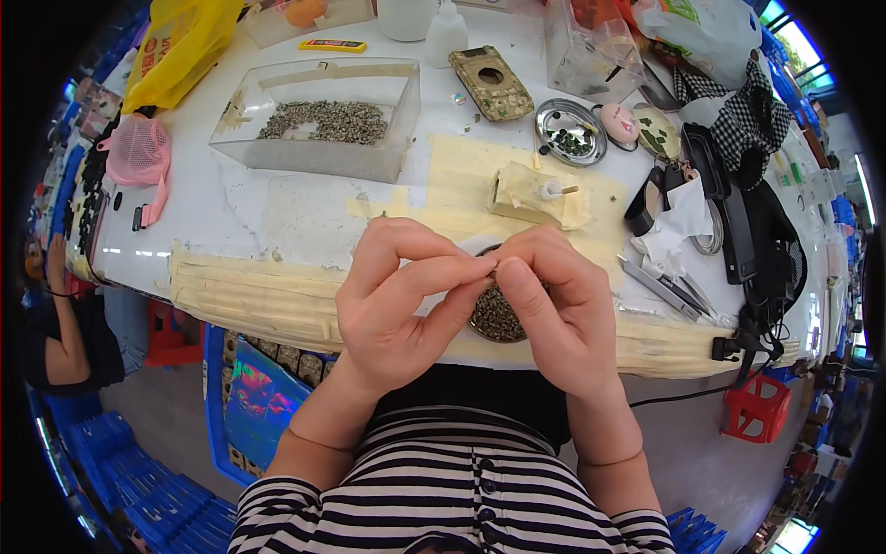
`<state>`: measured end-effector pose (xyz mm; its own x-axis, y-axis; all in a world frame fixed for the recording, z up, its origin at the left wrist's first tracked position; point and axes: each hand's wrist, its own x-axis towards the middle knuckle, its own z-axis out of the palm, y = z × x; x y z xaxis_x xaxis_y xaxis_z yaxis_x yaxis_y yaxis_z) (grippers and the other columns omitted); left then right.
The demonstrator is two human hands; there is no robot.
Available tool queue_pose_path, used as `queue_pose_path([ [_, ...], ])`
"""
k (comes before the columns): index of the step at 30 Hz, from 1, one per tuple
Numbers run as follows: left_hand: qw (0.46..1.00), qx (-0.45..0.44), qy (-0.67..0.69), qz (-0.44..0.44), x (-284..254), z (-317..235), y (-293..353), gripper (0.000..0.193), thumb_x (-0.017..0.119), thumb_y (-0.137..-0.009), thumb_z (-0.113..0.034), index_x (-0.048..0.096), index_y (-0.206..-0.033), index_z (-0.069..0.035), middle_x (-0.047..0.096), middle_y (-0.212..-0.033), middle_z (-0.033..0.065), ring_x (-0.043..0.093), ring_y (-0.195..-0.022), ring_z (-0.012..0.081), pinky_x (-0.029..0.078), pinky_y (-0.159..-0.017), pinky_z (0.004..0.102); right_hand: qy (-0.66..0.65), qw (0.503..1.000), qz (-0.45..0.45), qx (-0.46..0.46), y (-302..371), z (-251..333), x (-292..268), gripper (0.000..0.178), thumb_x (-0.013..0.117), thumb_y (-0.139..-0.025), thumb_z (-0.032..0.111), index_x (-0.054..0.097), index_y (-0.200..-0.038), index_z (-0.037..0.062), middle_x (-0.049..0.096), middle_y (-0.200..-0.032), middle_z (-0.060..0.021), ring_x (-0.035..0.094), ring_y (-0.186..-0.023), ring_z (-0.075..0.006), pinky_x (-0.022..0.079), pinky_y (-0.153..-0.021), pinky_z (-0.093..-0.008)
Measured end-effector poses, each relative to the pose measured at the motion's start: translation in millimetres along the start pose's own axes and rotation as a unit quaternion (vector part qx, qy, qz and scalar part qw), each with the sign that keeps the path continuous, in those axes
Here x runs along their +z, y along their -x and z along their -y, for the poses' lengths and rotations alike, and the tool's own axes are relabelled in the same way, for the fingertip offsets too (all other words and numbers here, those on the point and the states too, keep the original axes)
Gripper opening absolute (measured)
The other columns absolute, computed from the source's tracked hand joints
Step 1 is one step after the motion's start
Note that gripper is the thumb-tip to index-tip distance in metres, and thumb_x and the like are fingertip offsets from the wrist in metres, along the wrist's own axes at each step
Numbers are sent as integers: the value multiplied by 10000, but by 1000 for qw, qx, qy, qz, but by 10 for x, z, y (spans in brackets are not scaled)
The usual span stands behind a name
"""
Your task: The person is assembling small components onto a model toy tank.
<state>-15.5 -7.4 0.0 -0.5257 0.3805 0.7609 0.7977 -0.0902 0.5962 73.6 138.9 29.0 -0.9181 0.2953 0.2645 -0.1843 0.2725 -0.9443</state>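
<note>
Over the front edge of the table, my left hand [399, 300] and my right hand [558, 309] meet fingertip to fingertip. Thumb and forefinger of each are pinched closed; whatever lies between them is too small or too hidden to make out. Just below the fingertips stands a round dish of small grey-brown pieces [498, 317], partly covered by my hands. Beyond them is a tape-wrapped block [533, 196] with a small white tip sticking up. A clear box [369, 164] farther left holds a heap of similar small pieces.
Tweezers [664, 288] and other metal tools lie at right beside a crumpled tissue [674, 231]. Farther back are a round metal tin [572, 132], a patterned case [491, 83] and a white bottle [447, 39]. A pink mesh pouch [138, 152] lies left; below is a blue crate [217, 406].
</note>
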Motion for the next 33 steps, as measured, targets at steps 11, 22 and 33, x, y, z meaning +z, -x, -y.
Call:
queue_pose_path([
  [11, 998, -28, -50, -5, 19, -3, 9, 281, 808, -706, 57, 741, -958, -48, 626, -871, 54, 584, -787, 221, 466, -683, 320, 283, 920, -108, -248, 81, -6, 45, 314, 792, -736, 41, 772, -1047, 86, 666, -848, -22, 548, -774, -206, 451, -682, -307],
  [22, 1000, -7, -7, 17, -8, -28, -22, 292, 814, -702, 46, 753, -972, -48, 633, -876, 50, 589, -797, 204, 467, -683, 308, 66, 994, -39, -80, 91, -102, 0, 195, 776, -788, 42, 748, -981, 37, 688, -881, -55, 577, -800, -217, 463, -723, -302],
  [33, 999, -20, -43, 6, 21, -17, -7, 272, 812, -703, 40, 745, -952, -44, 623, -865, 58, 581, -781, 218, 455, -668, 313, 283, 919, -122, -247, 136, -47, 67, 309, 830, -697, 48, 779, -1000, 86, 673, -836, 4, 541, -765, -189, 430, -678, -293],
])
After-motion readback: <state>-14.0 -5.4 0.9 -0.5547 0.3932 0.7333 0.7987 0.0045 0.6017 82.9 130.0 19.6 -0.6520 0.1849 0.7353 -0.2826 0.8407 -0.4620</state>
